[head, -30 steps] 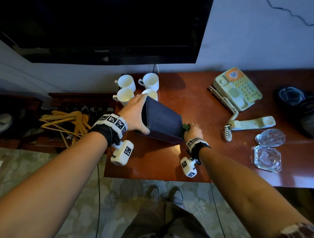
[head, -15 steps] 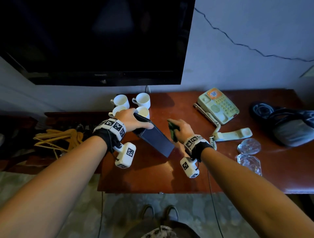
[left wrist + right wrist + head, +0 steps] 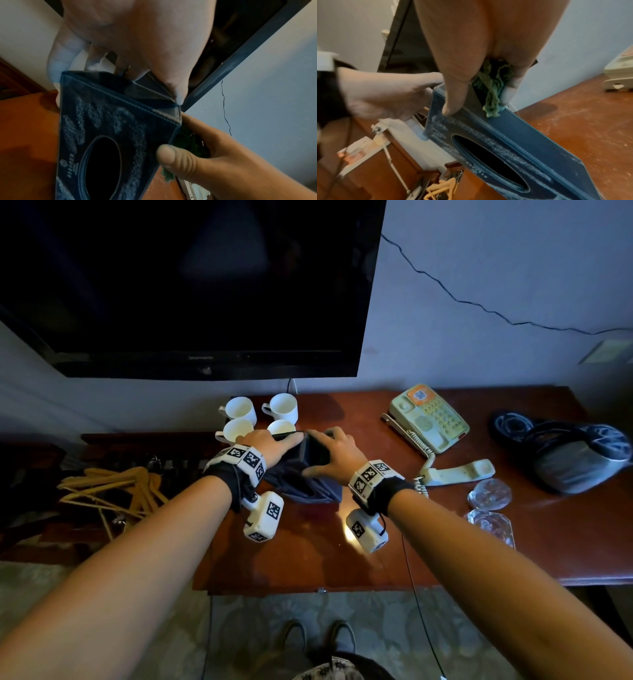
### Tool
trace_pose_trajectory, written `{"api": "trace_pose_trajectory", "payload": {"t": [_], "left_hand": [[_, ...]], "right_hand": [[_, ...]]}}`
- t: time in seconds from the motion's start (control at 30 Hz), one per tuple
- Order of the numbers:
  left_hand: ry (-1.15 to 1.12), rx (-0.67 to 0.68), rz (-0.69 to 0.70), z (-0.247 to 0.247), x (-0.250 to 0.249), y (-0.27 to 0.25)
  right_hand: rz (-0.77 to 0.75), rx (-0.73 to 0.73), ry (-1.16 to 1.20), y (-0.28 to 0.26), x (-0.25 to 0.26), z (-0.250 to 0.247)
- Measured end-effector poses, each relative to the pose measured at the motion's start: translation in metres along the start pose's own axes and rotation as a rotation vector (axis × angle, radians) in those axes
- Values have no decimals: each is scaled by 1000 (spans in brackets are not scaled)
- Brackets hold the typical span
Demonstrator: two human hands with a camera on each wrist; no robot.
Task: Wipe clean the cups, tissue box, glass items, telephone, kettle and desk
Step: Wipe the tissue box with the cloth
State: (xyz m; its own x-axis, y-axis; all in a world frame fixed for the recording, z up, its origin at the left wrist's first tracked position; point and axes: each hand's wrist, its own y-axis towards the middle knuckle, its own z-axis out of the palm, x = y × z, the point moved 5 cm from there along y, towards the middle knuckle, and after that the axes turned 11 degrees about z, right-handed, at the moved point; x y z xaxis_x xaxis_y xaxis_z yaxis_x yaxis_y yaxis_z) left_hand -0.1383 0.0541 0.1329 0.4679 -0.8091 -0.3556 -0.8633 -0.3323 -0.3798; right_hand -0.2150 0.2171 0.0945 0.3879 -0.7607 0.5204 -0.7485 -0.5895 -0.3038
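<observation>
A dark blue tissue box [image 3: 310, 486] stands tilted on the red-brown desk [image 3: 445, 553], with its oval opening [image 3: 102, 165] facing me. White wipe streaks cover that face. My left hand [image 3: 270, 441] grips the box's raised end [image 3: 120, 86]. My right hand [image 3: 330, 453] holds a crumpled green cloth [image 3: 493, 86] against that same end, its thumb [image 3: 455, 94] on the box's face. Four white cups [image 3: 277, 407] stand just behind the hands. The telephone [image 3: 430, 419] lies at the right, its handset [image 3: 459, 472] off the cradle. Two glass items [image 3: 489, 494] sit near it.
A large dark television [image 3: 188, 285] hangs on the wall above the desk's left part. A dark bag [image 3: 565, 457] lies at the desk's right end. Yellow hangers [image 3: 113, 491] lie on a lower shelf to the left. My shoes [image 3: 318, 642] show below the desk's front edge.
My right hand with the cloth has moved from the box's lower right corner up to its raised end, beside my left hand. The view has tilted upward.
</observation>
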Motion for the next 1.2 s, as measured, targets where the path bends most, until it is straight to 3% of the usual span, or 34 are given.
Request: {"api": "trace_pose_trajectory", "payload": {"t": [0.1,0.23,0.3,0.43,0.7,1.0,1.2], "left_hand": [[35,48,113,-4,4,0],[78,155,466,-3,-5,-10],[235,189,551,3,-5,-13],[478,172,616,10,-4,-12],[531,137,700,9,-12,-9],[247,156,825,27,-2,0],[188,64,734,22,7,-2]], "right_hand": [[13,26,-15,10,-6,-1],[11,69,-54,24,-6,-8],[23,60,-67,29,-4,-11],[51,50,-121,35,-1,-10],[70,-40,-78,33,1,-7],[67,-105,6,30,5,-4],[100,-139,106,30,16,-10]]}}
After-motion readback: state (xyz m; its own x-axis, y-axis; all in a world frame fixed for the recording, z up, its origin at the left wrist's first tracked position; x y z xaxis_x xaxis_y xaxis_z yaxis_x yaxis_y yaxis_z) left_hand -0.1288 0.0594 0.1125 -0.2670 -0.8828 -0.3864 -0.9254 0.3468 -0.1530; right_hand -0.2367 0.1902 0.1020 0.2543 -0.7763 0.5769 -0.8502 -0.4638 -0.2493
